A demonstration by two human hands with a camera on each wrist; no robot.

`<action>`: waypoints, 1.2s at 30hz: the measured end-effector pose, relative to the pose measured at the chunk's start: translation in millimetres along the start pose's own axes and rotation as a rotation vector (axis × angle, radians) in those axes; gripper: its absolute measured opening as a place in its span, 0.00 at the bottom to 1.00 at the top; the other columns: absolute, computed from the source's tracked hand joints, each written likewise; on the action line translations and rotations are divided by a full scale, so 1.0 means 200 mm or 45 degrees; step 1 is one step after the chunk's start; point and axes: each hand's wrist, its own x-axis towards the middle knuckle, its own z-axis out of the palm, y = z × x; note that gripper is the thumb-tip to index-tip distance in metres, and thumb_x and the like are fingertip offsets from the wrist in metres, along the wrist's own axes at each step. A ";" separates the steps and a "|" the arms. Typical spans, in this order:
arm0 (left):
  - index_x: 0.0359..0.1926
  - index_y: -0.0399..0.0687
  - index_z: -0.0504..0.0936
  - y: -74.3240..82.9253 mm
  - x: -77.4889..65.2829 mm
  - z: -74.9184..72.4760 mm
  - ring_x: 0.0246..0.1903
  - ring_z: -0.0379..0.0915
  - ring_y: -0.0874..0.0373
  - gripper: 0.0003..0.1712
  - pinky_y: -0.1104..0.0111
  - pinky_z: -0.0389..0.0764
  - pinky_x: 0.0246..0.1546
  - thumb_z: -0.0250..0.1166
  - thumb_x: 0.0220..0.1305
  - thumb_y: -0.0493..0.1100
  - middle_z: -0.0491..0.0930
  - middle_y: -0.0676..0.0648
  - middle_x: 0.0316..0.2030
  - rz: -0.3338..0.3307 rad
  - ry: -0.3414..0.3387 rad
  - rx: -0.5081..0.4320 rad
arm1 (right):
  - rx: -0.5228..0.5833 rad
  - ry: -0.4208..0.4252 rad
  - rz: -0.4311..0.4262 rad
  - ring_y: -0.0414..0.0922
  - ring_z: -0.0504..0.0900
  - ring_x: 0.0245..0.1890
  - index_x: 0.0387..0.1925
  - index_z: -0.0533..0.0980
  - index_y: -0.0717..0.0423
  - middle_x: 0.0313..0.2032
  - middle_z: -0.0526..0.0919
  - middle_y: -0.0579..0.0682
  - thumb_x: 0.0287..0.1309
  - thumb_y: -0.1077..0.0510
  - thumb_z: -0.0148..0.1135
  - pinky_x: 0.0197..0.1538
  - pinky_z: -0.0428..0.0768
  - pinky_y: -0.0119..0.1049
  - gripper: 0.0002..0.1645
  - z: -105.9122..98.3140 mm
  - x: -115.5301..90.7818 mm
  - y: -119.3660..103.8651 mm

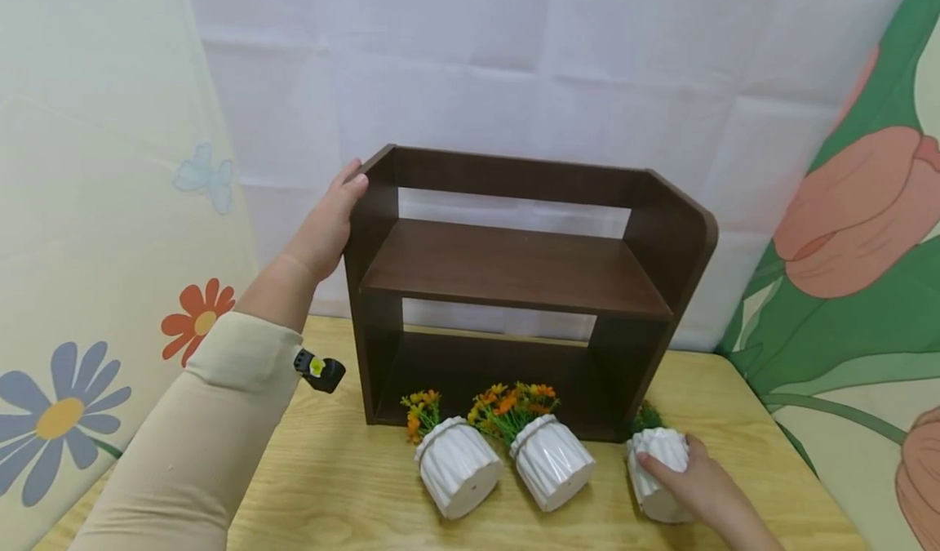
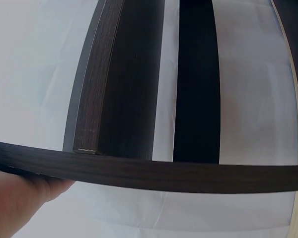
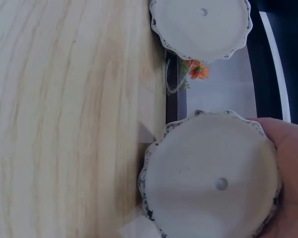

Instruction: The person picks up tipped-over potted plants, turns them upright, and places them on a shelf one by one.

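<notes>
A dark brown two-tier shelf (image 1: pixel 514 269) stands upright on the table. Flat against the outer face of its left side panel (image 2: pixel 188 177) lies my left hand (image 1: pixel 330 220), with the fingertips near the top edge. At the lower right, my right hand (image 1: pixel 701 486) grips a white fluted flowerpot (image 1: pixel 655 473) that is tipped, its base facing me. Green leaves show behind it; its flowers are mostly hidden. In the right wrist view that pot's round base (image 3: pixel 208 178) has one small hole, and the hand (image 3: pixel 293 173) holds its side.
Two more white flowerpots, a left one (image 1: pixel 458 465) and a middle one (image 1: pixel 551 461), lie tipped before the shelf, orange and yellow flowers toward it. The wooden table (image 1: pixel 330 469) lies beneath. Behind hangs a white cloth (image 1: pixel 470 61); flower-printed cloths flank both sides.
</notes>
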 end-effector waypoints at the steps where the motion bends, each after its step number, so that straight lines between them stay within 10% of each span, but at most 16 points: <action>1: 0.78 0.61 0.33 0.00 0.00 0.00 0.77 0.26 0.53 0.37 0.53 0.34 0.76 0.35 0.75 0.60 0.29 0.51 0.79 -0.001 0.001 0.002 | 0.006 0.006 -0.003 0.74 0.70 0.57 0.65 0.45 0.85 0.61 0.60 0.85 0.57 0.26 0.54 0.53 0.74 0.62 0.69 0.00 0.00 0.00; 36: 0.79 0.61 0.34 -0.01 0.02 0.03 0.77 0.25 0.55 0.37 0.52 0.34 0.76 0.35 0.76 0.59 0.29 0.53 0.79 0.023 -0.007 0.006 | 0.119 0.169 0.037 0.74 0.58 0.65 0.71 0.41 0.77 0.66 0.53 0.80 0.57 0.29 0.58 0.66 0.60 0.67 0.67 0.10 -0.10 0.10</action>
